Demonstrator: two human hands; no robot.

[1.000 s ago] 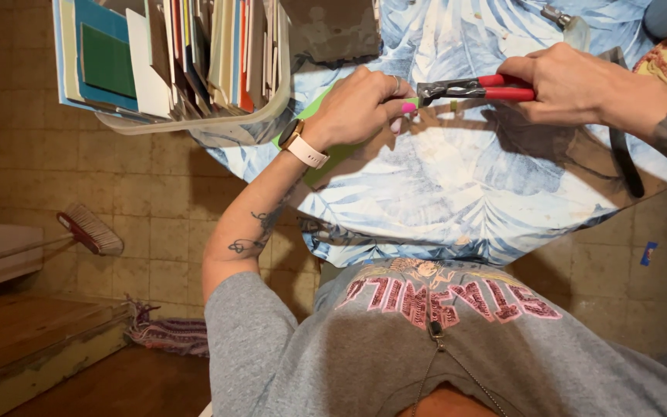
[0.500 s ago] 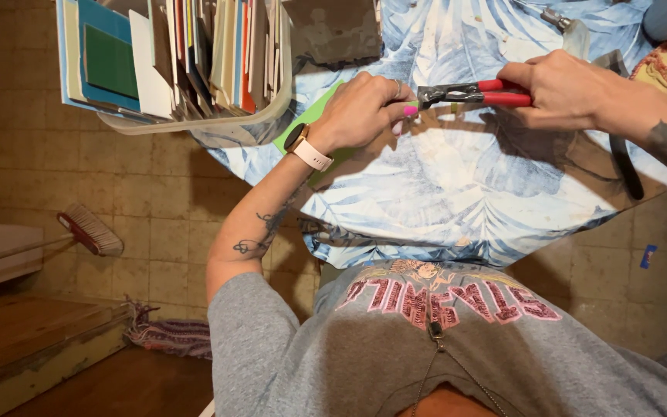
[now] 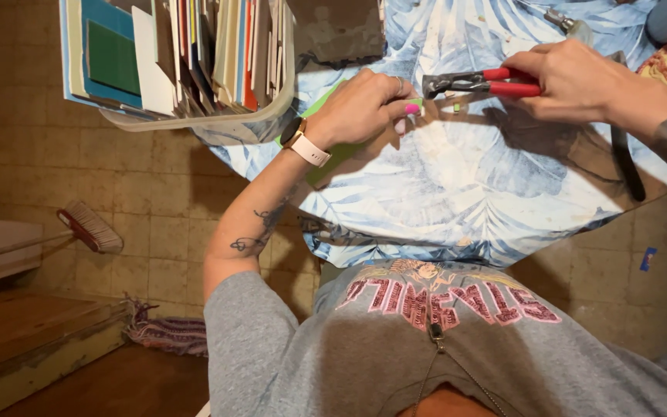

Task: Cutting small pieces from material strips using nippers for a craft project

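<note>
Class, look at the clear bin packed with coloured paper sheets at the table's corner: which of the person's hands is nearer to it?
Left. The left hand rests on the table just beside the bin. The right hand is farther across the table, holding the red-handled pliers.

Table under a pale blue leaf-print cloth point(image 3: 457, 193). Directly on it: a clear bin point(image 3: 194, 120) packed with upright coloured sheets at one corner, a green sheet point(image 3: 333, 154) beside it, a dark strap point(image 3: 628, 166) near the opposite edge.
</note>
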